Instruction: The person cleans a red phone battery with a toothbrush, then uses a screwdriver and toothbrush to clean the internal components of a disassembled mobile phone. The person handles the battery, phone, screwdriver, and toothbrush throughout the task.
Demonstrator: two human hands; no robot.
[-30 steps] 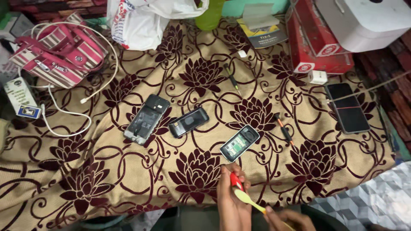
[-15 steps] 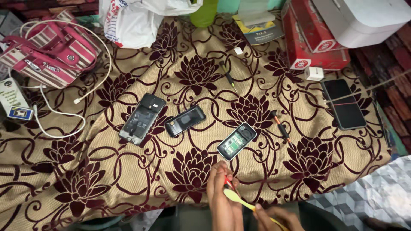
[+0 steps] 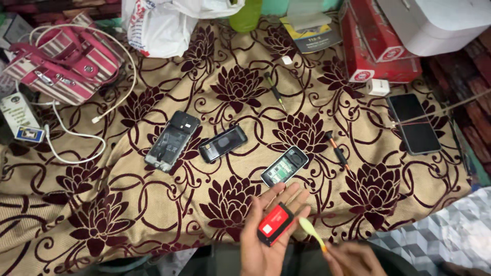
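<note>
My left hand (image 3: 266, 235) lies palm up at the bottom middle, with a small red and black battery (image 3: 275, 224) resting on its fingers. My right hand (image 3: 353, 258) at the bottom edge grips a thin yellow-green pry tool (image 3: 312, 232) whose tip points toward the battery. Just beyond my left fingertips lies an opened small phone (image 3: 284, 166) with its green board showing. Further left on the flowered cloth (image 3: 102, 204) lie a black phone back part (image 3: 223, 143) and an opened phone frame (image 3: 172, 140).
Two screwdrivers (image 3: 337, 150) (image 3: 274, 90) lie on the cloth. A black smartphone (image 3: 413, 122) lies right, with a cable across it. Red boxes (image 3: 376, 48), a white device (image 3: 434, 20), a striped pink bag (image 3: 64, 64), white cables (image 3: 66, 138) and a plastic bag (image 3: 163, 25) line the far side.
My left hand has turned palm up and opened, so the red battery now shows flat on the fingers. Both hands have risen a little into view.
</note>
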